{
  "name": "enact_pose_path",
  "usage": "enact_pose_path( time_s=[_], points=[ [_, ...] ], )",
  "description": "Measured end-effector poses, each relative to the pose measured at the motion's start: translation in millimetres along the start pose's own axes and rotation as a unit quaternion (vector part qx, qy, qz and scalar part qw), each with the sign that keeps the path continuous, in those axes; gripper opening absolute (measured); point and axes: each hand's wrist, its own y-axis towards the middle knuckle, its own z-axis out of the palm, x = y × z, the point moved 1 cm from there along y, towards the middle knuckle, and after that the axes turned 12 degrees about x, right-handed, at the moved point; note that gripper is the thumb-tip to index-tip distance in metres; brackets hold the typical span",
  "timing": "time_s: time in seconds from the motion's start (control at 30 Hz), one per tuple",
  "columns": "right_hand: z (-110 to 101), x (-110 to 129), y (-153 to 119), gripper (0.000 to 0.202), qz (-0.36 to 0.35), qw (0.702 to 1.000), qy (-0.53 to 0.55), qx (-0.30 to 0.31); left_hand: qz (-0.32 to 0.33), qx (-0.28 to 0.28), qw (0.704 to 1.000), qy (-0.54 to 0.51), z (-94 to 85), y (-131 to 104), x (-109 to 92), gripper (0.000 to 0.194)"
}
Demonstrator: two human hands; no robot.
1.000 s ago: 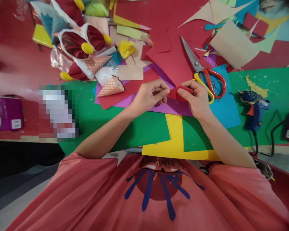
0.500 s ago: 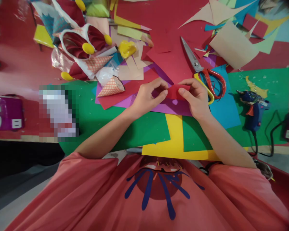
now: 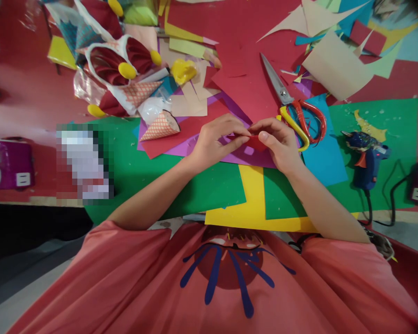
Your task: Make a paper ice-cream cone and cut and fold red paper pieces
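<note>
A small piece of red paper (image 3: 256,142) is pinched between my two hands above a purple sheet (image 3: 226,155). My left hand (image 3: 221,139) grips its left end between thumb and fingertips. Around its right end close the thumb and fingers of my right hand (image 3: 277,141), which hide part of it. Just beyond my right hand lie large scissors (image 3: 285,95) with red and yellow handles. A small checkered paper cone (image 3: 162,126) rests on red and purple paper to the left of my left hand.
Paper scraps (image 3: 339,65) litter the back right. Several decorated cones with yellow tips (image 3: 107,65) lie at the back left. A blue glue gun (image 3: 367,167) with a cord sits at right on green paper (image 3: 400,120). A pixelated object (image 3: 85,162) is at left.
My hands have drawn closer together, and the red paper between them now looks bent or curled, with less of it showing. The scissors and cones have not moved.
</note>
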Motion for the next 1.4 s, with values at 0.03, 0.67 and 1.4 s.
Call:
enact_pose_path(
  time_s=[0.03,0.67,1.4],
  points=[
    [-0.1,-1.3,0.0,0.02,0.004,1.0,0.013,0.002,0.01,-0.003,1.0,0.008,0.1,-0.1,0.6,0.013],
    [-1.3,-7.3,1.5,0.026,0.047,0.996,0.073,0.003,0.009,-0.006,0.999,0.042,3.0,-5.0,1.1,0.015],
    [-1.7,-7.2,0.5,0.03,0.052,0.994,0.097,0.023,0.04,-0.023,0.998,0.032,3.2,-7.2,2.7,0.006]
  ],
)
